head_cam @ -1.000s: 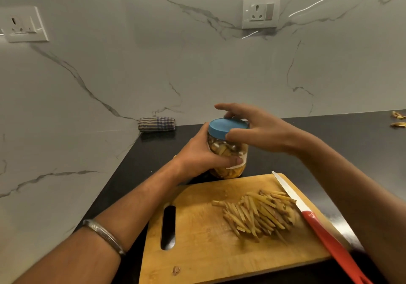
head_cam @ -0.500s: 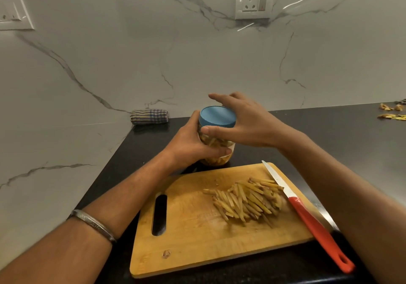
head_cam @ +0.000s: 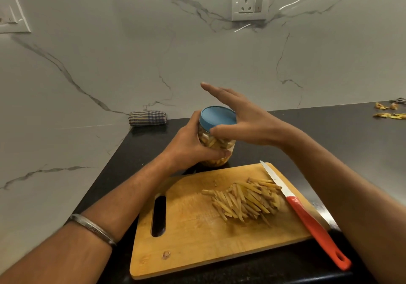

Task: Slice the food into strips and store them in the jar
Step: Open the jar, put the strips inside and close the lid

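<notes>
The jar (head_cam: pixel 216 143) stands on the black tabletop (head_cam: pixel 329 130) just behind the wooden cutting board (head_cam: pixel 193 228). It is clear plastic with a blue lid (head_cam: pixel 217 116) on top, and pale yellow strips fill it nearly to the lid. A white patch on its side may be a label, but I can read no writing there; my hands cover much of the wall. My left hand (head_cam: pixel 189 147) wraps around the jar's body, fingers curled to the front. My right hand (head_cam: pixel 246 121) is over the lid with its fingers (head_cam: pixel 219 90) spread straight and lifted, only the thumb touching the lid's rim. A loose heap of cut strips (head_cam: pixel 243 198) lies on the board, touching the blade of a red-handled knife (head_cam: pixel 307 215) that rests across the board's right edge. My left wrist wears a metal bangle (head_cam: pixel 92 228). A folded checked cloth (head_cam: pixel 147 118) sits against the marble wall. Yellow scraps (head_cam: pixel 386 110) at the far right are cut off by the frame edge.
</notes>
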